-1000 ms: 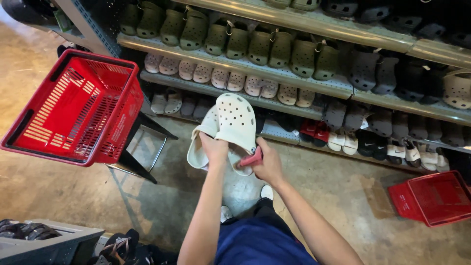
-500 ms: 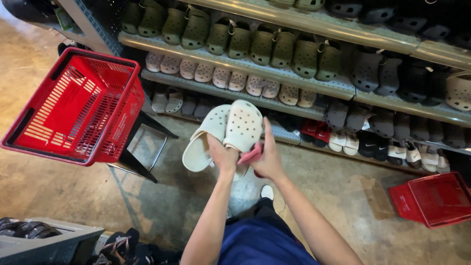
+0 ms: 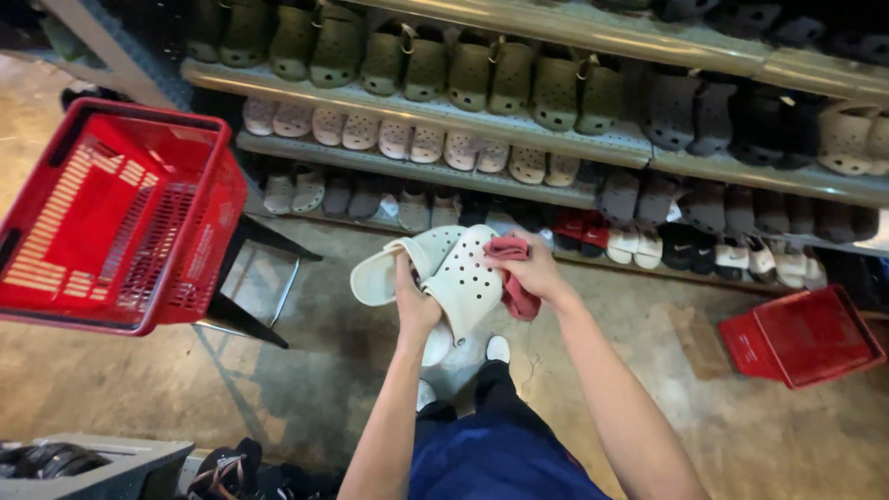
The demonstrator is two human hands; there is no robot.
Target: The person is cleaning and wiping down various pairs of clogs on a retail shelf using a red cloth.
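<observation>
Left hand [image 3: 414, 301] clamped on two white clogs [image 3: 444, 273], held above the floor in front of the shelves [image 3: 519, 125]. Right hand [image 3: 532, 268] closed on a red cloth [image 3: 515, 278] touching the clogs. Red basket [image 3: 120, 218] well left of the clogs.

cream perforated clogs [image 3: 435, 273], dusty red cloth [image 3: 515, 278], red slotted basket [image 3: 111, 213] on black stand [image 3: 250, 306], second red basket [image 3: 801, 335], olive green clogs [image 3: 435, 60] on top shelf, pale pink clogs [image 3: 407, 139] below, grey metal shelving [image 3: 722, 167], navy trousers [image 3: 505, 454]
</observation>
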